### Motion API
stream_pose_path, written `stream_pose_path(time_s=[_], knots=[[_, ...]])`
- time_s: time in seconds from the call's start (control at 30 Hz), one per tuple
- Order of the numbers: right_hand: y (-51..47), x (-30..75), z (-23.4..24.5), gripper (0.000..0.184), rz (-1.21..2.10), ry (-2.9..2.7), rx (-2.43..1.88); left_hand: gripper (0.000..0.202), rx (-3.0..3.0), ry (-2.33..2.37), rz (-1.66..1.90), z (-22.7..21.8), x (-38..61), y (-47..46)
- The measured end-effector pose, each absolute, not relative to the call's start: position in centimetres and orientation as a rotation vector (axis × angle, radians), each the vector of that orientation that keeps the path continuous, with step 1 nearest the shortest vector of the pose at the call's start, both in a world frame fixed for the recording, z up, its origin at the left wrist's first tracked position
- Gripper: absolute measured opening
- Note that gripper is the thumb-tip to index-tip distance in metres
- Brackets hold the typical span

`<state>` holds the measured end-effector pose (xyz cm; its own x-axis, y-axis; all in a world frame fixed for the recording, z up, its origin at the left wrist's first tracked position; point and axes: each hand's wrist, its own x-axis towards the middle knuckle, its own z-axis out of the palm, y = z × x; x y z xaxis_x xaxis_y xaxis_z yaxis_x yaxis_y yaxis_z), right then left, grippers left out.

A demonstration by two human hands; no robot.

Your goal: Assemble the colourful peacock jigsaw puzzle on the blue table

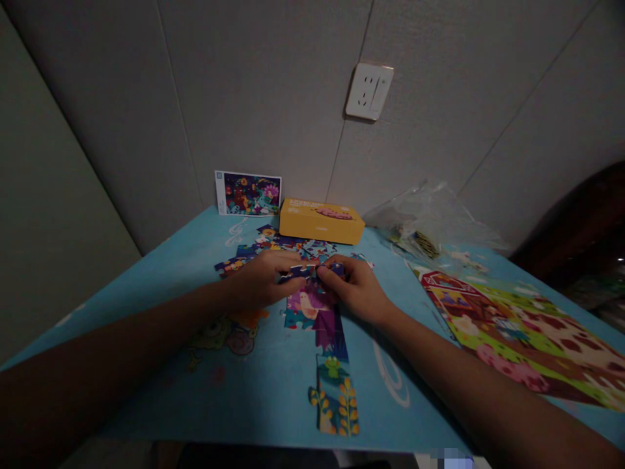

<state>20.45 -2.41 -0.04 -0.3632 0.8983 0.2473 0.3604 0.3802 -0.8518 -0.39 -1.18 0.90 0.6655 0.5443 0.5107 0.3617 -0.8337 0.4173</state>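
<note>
Left hand (263, 279) and right hand (355, 288) pinch a dark-blue cardboard jigsaw piece (306, 271) — one colourful joined strip (332, 365) done, far-edge loose pieces (254, 251) left.

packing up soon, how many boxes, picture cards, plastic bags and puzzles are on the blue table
yellow box: 1
picture card: 1
plastic bag: 1
puzzles: 2, the farm puzzle and the part-built puzzle
total: 5
</note>
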Motion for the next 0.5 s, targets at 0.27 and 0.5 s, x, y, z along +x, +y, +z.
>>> stream_pose_path(time_s=[0.27,0.5], knots=[[-2.37,20.51,0.17,0.03,0.853,-1.857,-1.115,0.035,2.506,0.727,0.879,0.84,-0.35,-1.46],[-2.22,20.6,0.03,0.036,0.892,-1.775,-1.091,0.034,2.411,0.941,0.899,1.3,-0.34,-1.49]])
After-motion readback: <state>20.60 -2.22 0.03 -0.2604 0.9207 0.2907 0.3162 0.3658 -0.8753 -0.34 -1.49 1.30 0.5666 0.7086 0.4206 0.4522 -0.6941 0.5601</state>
